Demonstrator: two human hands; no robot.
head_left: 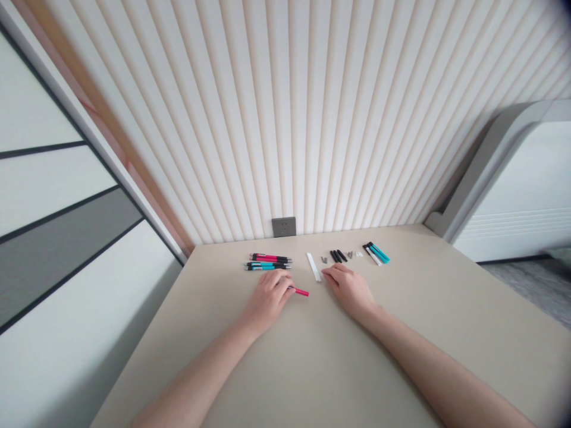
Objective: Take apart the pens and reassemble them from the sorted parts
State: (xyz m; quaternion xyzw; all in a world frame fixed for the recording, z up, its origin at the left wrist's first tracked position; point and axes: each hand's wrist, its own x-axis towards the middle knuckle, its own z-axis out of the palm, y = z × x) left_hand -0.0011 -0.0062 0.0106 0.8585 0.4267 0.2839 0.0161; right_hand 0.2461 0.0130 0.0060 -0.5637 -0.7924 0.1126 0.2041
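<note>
Pink tube [301,292]: is poking out of the left hand, over the middle of the table [285,368], well in from its back edge; the end inside the hand is hiding.
Left hand [270,291]: is pinching the tube between thumb and fingers, its other fingers curling.
Right hand [347,286]: is resting low beside the white sticks [313,267], fingers bunching together; whether they are pinching something small, I cannot tell.
Handling: the tube is looking light, stiff and smooth, probably plastic, so it may be rolling or slipping if held loosely; gripping it mid-length, two fingers against the thumb, is seeming safest.
Thin sticks: they are looking light and bendable, better taken near the middle.
Towards the back left corner: pink pens [270,258] and blue pens [263,268] are lying side by side.
Towards the back right corner: grey bits [324,260], black tubes [341,255], clear bits [359,254] and blue tubes [380,252] are sitting in small groups.
</note>
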